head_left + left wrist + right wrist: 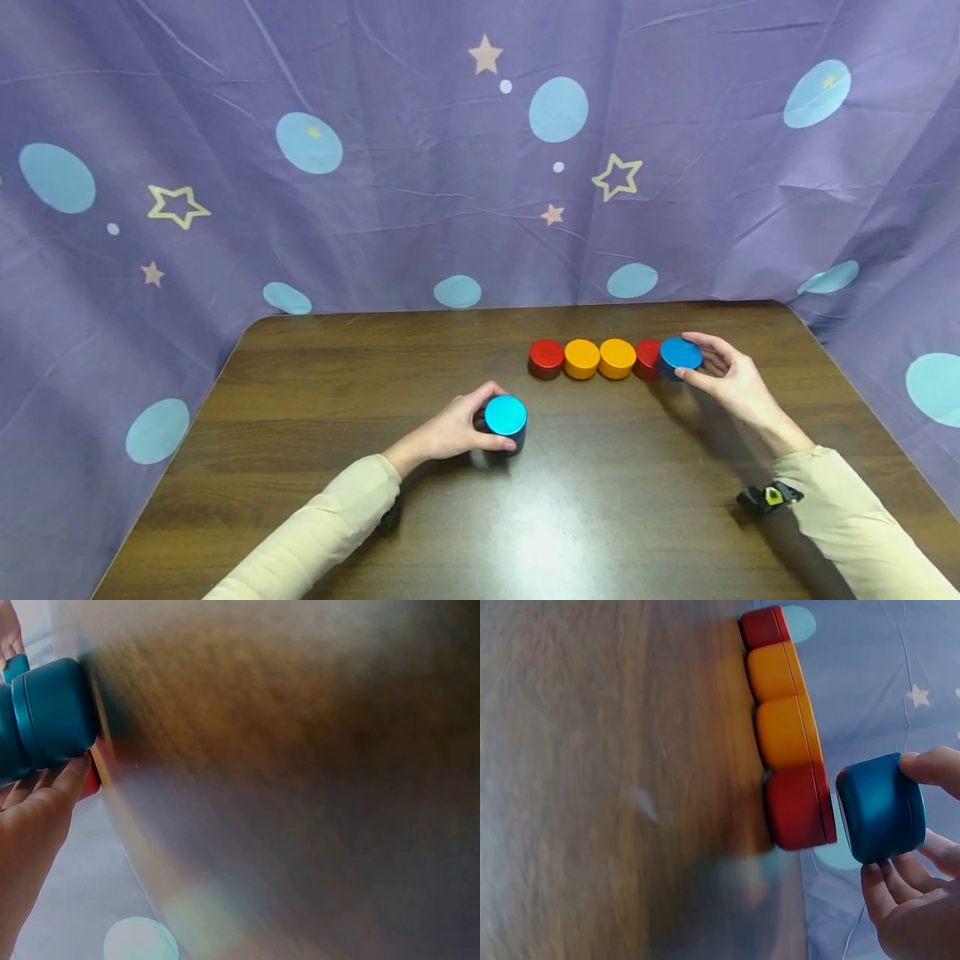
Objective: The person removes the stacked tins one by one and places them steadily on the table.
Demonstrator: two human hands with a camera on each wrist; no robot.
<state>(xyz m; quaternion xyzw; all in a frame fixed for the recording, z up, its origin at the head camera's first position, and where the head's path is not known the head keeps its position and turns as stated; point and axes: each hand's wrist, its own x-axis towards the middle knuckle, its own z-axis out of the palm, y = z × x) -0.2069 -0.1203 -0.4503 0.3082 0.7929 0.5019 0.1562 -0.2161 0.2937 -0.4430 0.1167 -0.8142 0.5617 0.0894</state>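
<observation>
My left hand (457, 425) grips a blue round tin (506, 414) near the middle of the table, thumb and fingers on opposite sides. In the left wrist view it appears to be the top of two stacked blue tins (60, 712). My right hand (738, 387) pinches another blue round tin (881, 810) between thumb and fingers, held above the tabletop at the right end of a row. That row has a red tin (546, 358), two orange tins (581, 358) side by side, then a second red tin (799, 808), partly covered by the held tin in the head view.
The brown wooden table (337, 375) backs onto a purple curtain (405, 200) printed with stars and blue spots. A dark wrist device (768, 497) with a yellow-green patch sits at the right sleeve (847, 517). Light glares off the front of the tabletop.
</observation>
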